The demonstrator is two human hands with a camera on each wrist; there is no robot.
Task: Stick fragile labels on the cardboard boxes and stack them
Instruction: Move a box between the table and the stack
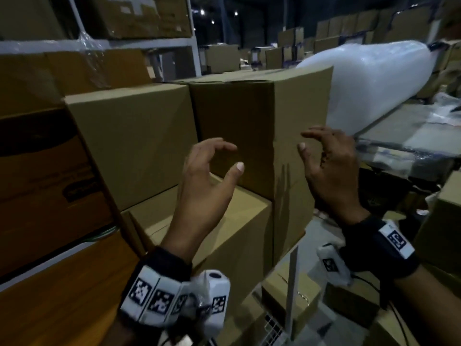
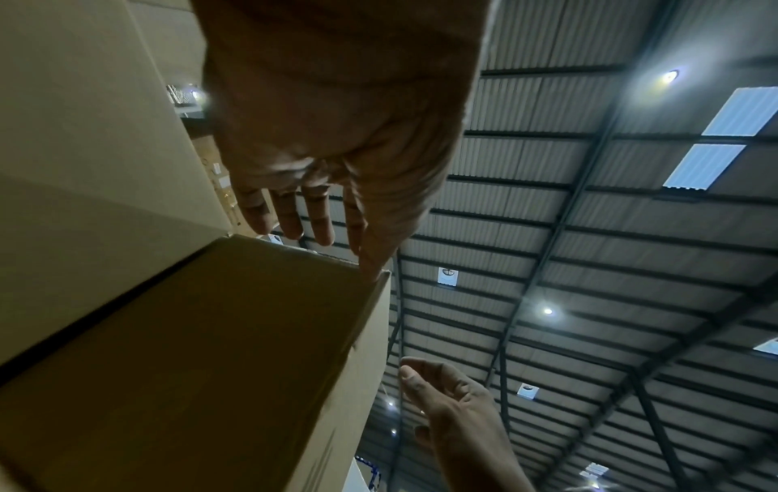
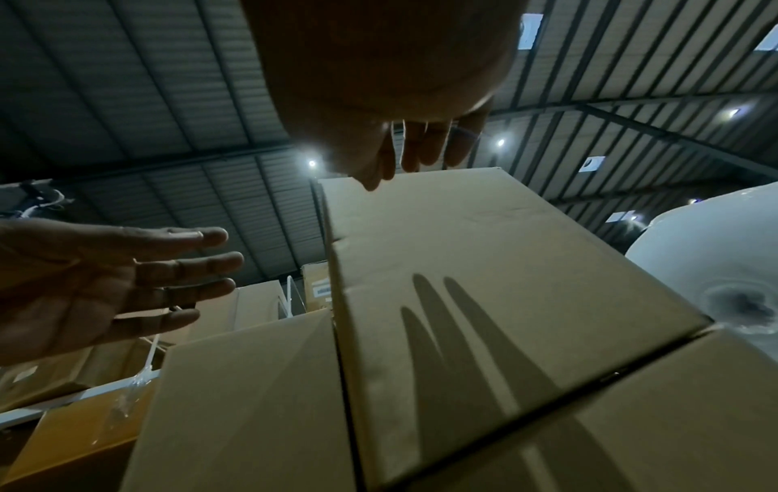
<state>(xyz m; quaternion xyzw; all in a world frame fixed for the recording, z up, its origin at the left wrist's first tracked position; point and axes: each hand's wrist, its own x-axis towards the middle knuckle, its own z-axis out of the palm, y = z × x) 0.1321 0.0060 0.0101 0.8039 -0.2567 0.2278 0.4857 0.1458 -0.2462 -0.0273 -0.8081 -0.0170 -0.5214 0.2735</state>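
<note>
A plain cardboard box stands on top of the stack, one corner edge turned toward me. No label shows on its visible faces. My left hand hovers open beside the box's shaded left face, fingers loosely curved, holding nothing. My right hand is open in front of the lit right face, also empty. In the left wrist view the left hand is just off the box and its upper corner. In the right wrist view the right hand casts finger shadows on the box.
A second plain box stands flush on the left, and a lower box sits in front. A brown printed carton fills the left side. A big bubble-wrap roll lies behind on the right above a cluttered table.
</note>
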